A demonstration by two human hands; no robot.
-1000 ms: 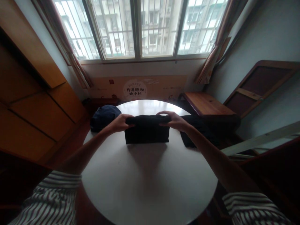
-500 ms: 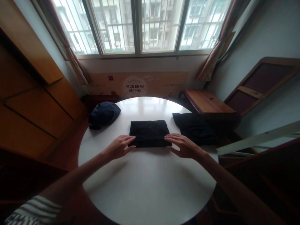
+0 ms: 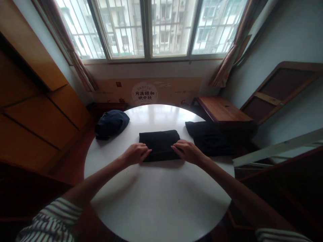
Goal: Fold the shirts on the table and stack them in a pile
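Observation:
A black garment (image 3: 161, 143), folded into a flat rectangle, lies near the middle of the white round table (image 3: 161, 198). My left hand (image 3: 137, 153) is closed on its left side, thumb pointing inward over the cloth. On the opposite side my right hand (image 3: 186, 151) pinches the right part of the same garment. Its near edge shows between and below both hands. What kind of garment it is cannot be made out.
A bunched dark blue cloth (image 3: 112, 123) sits at the table's far left. Another black garment (image 3: 212, 137) lies at the right edge, partly hanging over. Beyond it stands a wooden desk (image 3: 224, 109); a long white bar (image 3: 277, 148) runs beside the table's right side.
Both hands have gone from open fingers at the garment's sides to closed grips on it, moving slightly inward. The garment's near edge has shifted a little toward me.

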